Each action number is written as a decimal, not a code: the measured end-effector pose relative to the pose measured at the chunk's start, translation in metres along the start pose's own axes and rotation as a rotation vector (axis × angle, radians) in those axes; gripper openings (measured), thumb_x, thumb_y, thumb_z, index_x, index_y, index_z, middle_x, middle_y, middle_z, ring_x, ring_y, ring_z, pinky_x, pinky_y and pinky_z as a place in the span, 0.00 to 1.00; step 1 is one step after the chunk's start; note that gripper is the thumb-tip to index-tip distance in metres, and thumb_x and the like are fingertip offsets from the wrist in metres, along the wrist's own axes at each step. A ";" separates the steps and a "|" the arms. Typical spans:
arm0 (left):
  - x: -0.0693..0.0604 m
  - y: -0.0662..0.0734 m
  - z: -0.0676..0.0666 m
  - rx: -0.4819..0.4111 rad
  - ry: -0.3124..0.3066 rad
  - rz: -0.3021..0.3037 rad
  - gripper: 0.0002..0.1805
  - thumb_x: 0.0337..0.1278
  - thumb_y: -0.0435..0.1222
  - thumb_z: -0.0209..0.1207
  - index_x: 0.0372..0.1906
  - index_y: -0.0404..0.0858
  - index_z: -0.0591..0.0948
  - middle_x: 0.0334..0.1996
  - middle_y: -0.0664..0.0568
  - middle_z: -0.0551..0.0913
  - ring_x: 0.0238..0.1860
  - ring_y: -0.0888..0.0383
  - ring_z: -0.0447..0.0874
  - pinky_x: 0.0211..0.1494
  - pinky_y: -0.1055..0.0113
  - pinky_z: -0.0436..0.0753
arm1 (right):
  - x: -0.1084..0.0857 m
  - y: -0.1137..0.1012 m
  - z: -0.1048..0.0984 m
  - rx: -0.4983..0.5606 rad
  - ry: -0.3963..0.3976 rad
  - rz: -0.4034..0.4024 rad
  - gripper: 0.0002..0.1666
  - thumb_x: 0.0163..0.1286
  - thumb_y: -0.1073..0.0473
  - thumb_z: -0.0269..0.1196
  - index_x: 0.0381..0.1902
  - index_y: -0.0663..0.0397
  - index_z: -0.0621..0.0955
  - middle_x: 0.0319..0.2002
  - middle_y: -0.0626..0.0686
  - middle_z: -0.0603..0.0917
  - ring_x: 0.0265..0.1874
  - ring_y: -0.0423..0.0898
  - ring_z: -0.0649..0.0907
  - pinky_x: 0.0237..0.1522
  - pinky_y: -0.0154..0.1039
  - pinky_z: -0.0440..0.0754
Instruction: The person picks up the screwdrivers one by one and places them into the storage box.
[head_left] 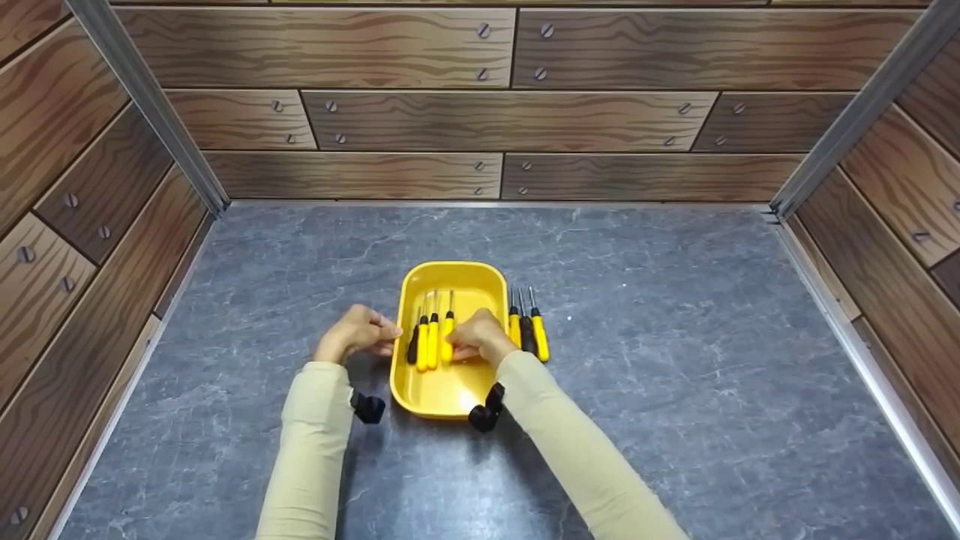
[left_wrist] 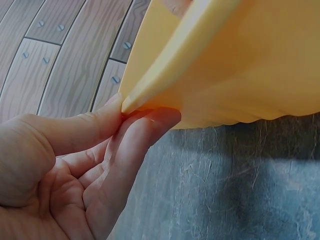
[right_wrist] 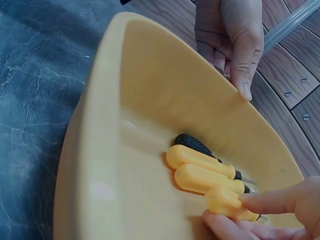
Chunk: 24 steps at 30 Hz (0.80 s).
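A yellow tray with raised walls stands on the dark marbled surface. My left hand pinches its left rim between thumb and fingers, as the left wrist view shows close up. Inside the tray, my right hand holds a yellow-handled screwdriver by its handle, thumb on one side and fingers on the other. Beside it in the tray lie two more yellow-handled screwdrivers and a black-handled screwdriver, side by side, shafts pointing away from me.
Just right of the tray, a yellow-and-black screwdriver, a black one and another yellow one lie in a row on the surface. Wood-patterned walls close off the back and both sides.
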<state>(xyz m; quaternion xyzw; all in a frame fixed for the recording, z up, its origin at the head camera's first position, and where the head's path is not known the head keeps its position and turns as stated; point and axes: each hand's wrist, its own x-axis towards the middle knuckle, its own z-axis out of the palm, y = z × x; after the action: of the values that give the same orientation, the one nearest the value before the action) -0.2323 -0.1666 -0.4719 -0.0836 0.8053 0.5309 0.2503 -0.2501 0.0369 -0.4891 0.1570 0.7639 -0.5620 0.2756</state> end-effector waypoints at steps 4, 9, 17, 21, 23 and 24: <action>0.000 0.000 0.000 -0.002 0.004 -0.002 0.15 0.63 0.29 0.57 0.49 0.20 0.79 0.24 0.50 0.83 0.21 0.65 0.82 0.39 0.68 0.91 | 0.001 0.002 0.003 0.013 0.019 -0.010 0.12 0.57 0.73 0.66 0.40 0.73 0.79 0.19 0.53 0.76 0.12 0.42 0.80 0.24 0.34 0.90; -0.001 0.001 0.001 -0.001 0.004 -0.004 0.15 0.63 0.29 0.57 0.49 0.20 0.79 0.24 0.51 0.82 0.21 0.66 0.82 0.37 0.70 0.91 | 0.004 0.004 0.006 0.030 0.053 -0.006 0.11 0.55 0.73 0.68 0.36 0.71 0.80 0.17 0.52 0.76 0.11 0.42 0.80 0.24 0.36 0.90; -0.003 0.002 0.001 0.012 0.006 0.003 0.15 0.63 0.29 0.57 0.49 0.20 0.79 0.22 0.53 0.81 0.21 0.67 0.81 0.35 0.72 0.90 | 0.004 0.003 0.008 0.025 0.087 -0.003 0.11 0.54 0.73 0.69 0.36 0.71 0.82 0.15 0.52 0.78 0.11 0.41 0.79 0.21 0.34 0.88; -0.002 0.001 0.001 0.001 0.014 -0.004 0.15 0.62 0.30 0.59 0.48 0.21 0.80 0.25 0.50 0.83 0.22 0.66 0.82 0.37 0.70 0.91 | 0.003 0.001 0.008 0.004 0.101 -0.006 0.12 0.54 0.73 0.68 0.37 0.71 0.82 0.16 0.53 0.78 0.11 0.42 0.79 0.22 0.34 0.89; -0.002 0.000 0.000 -0.010 0.012 -0.003 0.14 0.62 0.30 0.59 0.47 0.21 0.80 0.26 0.47 0.84 0.22 0.65 0.83 0.38 0.70 0.91 | 0.003 0.000 0.008 -0.006 0.116 -0.007 0.12 0.54 0.73 0.67 0.38 0.71 0.82 0.17 0.53 0.78 0.11 0.42 0.79 0.23 0.34 0.89; -0.001 0.000 -0.001 -0.023 -0.002 0.009 0.13 0.61 0.30 0.60 0.44 0.22 0.81 0.26 0.47 0.85 0.22 0.64 0.84 0.36 0.70 0.91 | 0.003 0.000 0.008 -0.007 0.120 -0.005 0.12 0.54 0.73 0.67 0.38 0.71 0.82 0.17 0.53 0.78 0.11 0.42 0.79 0.23 0.34 0.89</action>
<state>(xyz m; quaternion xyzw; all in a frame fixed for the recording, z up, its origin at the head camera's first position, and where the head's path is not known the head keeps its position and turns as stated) -0.2313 -0.1679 -0.4713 -0.0821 0.7994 0.5412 0.2477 -0.2505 0.0290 -0.4927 0.1872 0.7815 -0.5495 0.2284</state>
